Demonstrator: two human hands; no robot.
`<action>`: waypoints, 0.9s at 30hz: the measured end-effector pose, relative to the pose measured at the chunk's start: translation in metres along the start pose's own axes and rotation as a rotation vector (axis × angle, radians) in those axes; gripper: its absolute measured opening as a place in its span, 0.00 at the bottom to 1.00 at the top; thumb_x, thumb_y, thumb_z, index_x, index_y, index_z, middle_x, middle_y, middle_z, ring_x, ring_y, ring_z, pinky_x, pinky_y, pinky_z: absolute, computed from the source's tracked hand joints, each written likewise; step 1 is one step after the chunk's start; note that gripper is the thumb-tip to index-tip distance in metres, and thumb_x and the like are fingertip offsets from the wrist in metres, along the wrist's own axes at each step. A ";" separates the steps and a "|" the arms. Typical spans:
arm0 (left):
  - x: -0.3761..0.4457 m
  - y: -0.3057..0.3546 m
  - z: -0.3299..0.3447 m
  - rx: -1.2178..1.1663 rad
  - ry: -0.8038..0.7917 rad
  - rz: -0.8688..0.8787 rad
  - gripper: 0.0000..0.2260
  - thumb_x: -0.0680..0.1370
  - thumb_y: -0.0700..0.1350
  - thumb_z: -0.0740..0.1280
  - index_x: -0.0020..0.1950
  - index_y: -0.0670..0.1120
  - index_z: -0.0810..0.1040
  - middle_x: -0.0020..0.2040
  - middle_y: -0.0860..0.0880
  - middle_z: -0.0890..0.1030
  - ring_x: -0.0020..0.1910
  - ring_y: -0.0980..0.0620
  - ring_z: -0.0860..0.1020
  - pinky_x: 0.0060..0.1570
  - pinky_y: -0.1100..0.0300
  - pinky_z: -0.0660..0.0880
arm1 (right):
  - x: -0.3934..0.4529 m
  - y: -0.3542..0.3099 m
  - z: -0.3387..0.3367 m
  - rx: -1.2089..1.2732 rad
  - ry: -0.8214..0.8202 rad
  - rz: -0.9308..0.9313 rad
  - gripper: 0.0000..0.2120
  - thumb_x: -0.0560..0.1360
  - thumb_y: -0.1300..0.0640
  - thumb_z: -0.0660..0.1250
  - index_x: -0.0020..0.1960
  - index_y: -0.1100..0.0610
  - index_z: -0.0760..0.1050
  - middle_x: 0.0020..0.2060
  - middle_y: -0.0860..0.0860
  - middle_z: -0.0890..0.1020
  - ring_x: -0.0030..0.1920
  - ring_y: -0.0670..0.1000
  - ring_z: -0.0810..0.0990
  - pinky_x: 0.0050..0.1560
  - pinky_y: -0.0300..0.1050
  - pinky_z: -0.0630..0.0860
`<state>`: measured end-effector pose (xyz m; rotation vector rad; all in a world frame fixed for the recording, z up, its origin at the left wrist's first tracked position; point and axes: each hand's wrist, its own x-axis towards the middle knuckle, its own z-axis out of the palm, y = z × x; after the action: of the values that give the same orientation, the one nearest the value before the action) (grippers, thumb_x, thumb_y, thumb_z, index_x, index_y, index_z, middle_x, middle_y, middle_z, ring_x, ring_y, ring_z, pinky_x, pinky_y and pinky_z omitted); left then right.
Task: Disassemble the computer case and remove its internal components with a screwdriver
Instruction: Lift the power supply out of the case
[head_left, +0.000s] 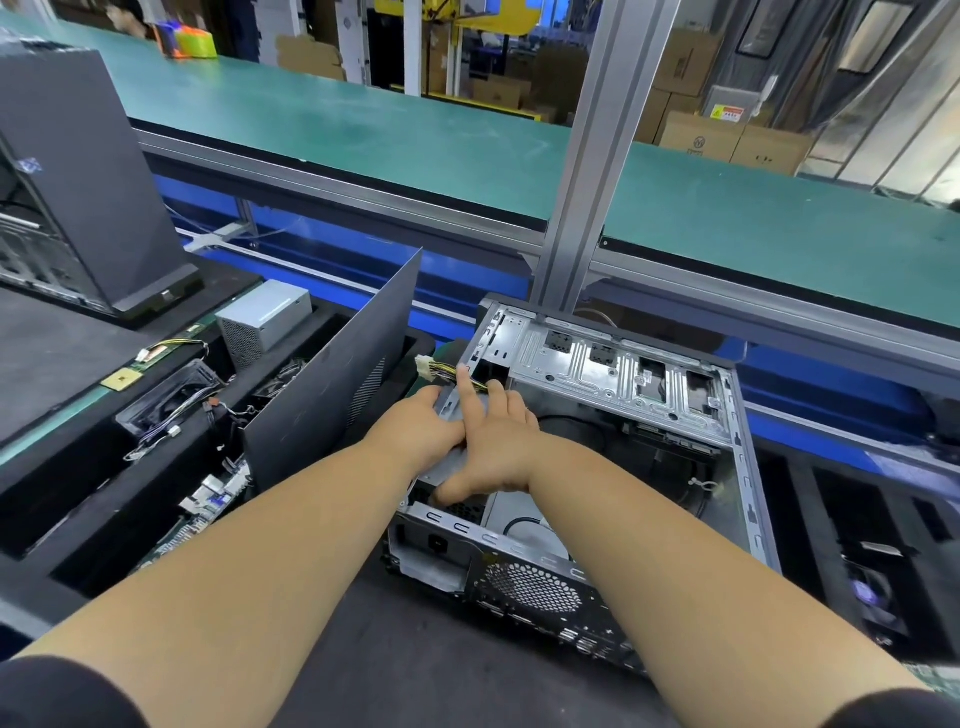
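open computer case (623, 415) lies on its side on the dark bench, side panel off. both hands are on the grey power supply (457, 467) at the case's near-left corner. left hand (415, 431) curls round its left edge, fingertips hidden. right hand (498, 441) lies flat on top, fingers spread, index straight, thumb down the near face. yellow-black cable bundle (441, 371) sticks out beyond. loose side panel (332, 374) leans just left.
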<state>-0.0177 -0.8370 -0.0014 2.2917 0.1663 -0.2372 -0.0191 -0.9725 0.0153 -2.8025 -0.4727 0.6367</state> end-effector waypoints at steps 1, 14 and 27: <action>-0.001 0.001 0.000 0.016 -0.003 0.007 0.24 0.74 0.63 0.64 0.65 0.52 0.71 0.52 0.50 0.79 0.48 0.51 0.78 0.48 0.54 0.75 | 0.000 0.001 0.002 0.009 0.023 -0.007 0.67 0.59 0.36 0.74 0.71 0.38 0.19 0.78 0.58 0.35 0.78 0.60 0.33 0.75 0.60 0.43; -0.006 0.001 0.000 0.154 0.027 0.010 0.26 0.70 0.64 0.67 0.61 0.51 0.70 0.47 0.52 0.77 0.43 0.54 0.77 0.40 0.56 0.75 | -0.014 0.020 0.016 0.096 0.161 -0.071 0.65 0.54 0.32 0.71 0.70 0.31 0.23 0.79 0.58 0.40 0.78 0.58 0.35 0.75 0.61 0.45; -0.003 -0.002 0.003 0.094 0.000 -0.003 0.43 0.63 0.74 0.67 0.70 0.49 0.66 0.63 0.50 0.76 0.58 0.49 0.77 0.54 0.49 0.77 | -0.023 0.041 0.013 0.161 0.163 -0.122 0.67 0.56 0.32 0.75 0.74 0.34 0.27 0.79 0.53 0.37 0.77 0.53 0.32 0.75 0.57 0.42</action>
<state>-0.0210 -0.8380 -0.0045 2.3844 0.1616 -0.2512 -0.0340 -1.0168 0.0004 -2.6226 -0.5300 0.3974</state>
